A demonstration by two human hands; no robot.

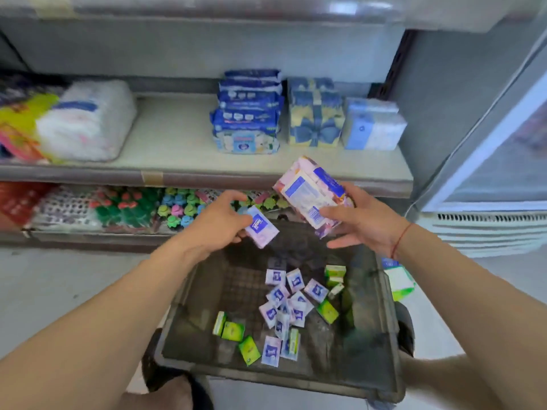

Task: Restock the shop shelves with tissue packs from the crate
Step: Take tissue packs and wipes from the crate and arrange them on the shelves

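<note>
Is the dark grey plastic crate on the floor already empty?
No, small purple-and-white tissue packs and green packs lie scattered on the bottom of the dark grey plastic crate.

tissue packs (284, 309) in crate (381, 329), shelf (177, 143) behind

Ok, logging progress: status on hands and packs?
Left hand grips one small pack. Right hand holds pink multipack. Loose packs in crate. Nothing blocks shelf.

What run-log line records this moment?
left hand: holds small tissue pack | right hand: holds pink bundle | crate: loose packs inside
</note>
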